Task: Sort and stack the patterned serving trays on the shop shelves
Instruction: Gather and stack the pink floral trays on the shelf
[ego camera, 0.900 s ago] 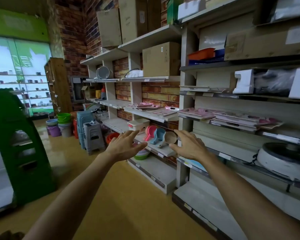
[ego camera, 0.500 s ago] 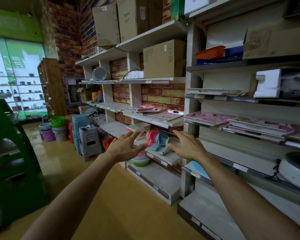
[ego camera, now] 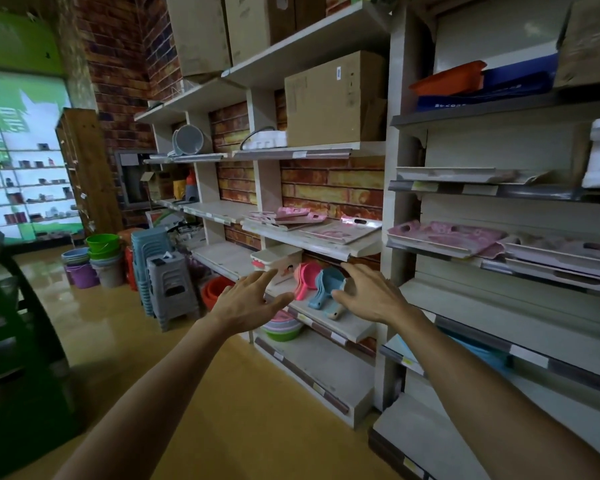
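Pink floral-patterned flat plastic trays on the right bay's middle shelf, near its left edge. More pink patterned trays plus a paler pink-on-white one on the centre bay's shelf. Pink and light blue plastic scoops at the front edge of the shelf below. Orange plastic bin and dark blue bin on the upper right shelf. Plain brown cardboard boxes above. Backing wall: red-brown and yellow brick pattern. Shelf boards are off-white with grey edge strips. Floor: glossy ochre-yellow. Floor stock: bright green bucket, purple bucket, grey stools, light blue stools, red basins.
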Demonstrator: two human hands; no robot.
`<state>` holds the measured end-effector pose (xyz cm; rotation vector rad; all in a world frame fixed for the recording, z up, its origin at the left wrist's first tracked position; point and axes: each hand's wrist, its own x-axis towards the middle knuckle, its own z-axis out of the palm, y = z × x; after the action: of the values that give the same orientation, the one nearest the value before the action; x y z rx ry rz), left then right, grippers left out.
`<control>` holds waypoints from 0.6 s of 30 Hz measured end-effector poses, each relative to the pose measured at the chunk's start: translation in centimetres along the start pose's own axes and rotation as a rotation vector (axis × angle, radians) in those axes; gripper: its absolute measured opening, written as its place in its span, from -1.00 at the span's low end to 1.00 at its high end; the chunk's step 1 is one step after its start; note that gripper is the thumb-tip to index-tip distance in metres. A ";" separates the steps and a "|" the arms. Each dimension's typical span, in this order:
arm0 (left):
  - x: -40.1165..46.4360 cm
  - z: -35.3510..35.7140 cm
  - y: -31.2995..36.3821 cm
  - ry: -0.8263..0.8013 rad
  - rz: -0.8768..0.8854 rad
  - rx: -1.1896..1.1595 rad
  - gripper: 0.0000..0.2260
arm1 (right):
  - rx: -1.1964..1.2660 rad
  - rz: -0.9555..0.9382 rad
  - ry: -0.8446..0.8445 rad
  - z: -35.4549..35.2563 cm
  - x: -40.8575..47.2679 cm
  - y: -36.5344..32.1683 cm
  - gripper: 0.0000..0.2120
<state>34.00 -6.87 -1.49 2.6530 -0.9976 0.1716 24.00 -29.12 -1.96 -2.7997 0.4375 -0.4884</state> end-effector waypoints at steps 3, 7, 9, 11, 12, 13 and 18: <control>3.9 0.6 -1.9 0.008 -0.015 -0.007 -0.30 | 0.012 -0.013 -0.004 1.5 4.6 0.4 -0.28; 9.9 0.9 -4.3 0.021 -0.040 -0.018 -0.31 | 0.036 -0.034 -0.004 3.1 11.3 0.9 -0.28; 12.8 0.7 -5.2 0.026 -0.048 -0.028 -0.32 | 0.029 -0.045 -0.001 3.6 14.8 1.2 -0.29; 15.6 0.6 -6.0 0.028 -0.057 -0.046 -0.33 | 0.023 -0.056 -0.001 4.2 18.1 1.4 -0.30; 16.9 0.6 -6.6 0.030 -0.061 -0.051 -0.33 | 0.022 -0.063 -0.002 4.5 19.7 1.4 -0.31; 18.1 0.7 -7.1 0.031 -0.065 -0.051 -0.33 | 0.022 -0.067 -0.006 4.8 21.2 1.4 -0.32; 23.6 1.2 -9.9 0.027 -0.081 -0.042 -0.34 | 0.043 -0.080 -0.020 6.8 27.7 1.3 -0.32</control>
<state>58.33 -14.91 0.14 2.6405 -0.8739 0.1664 51.05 -38.23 -0.58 -2.7865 0.3076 -0.4801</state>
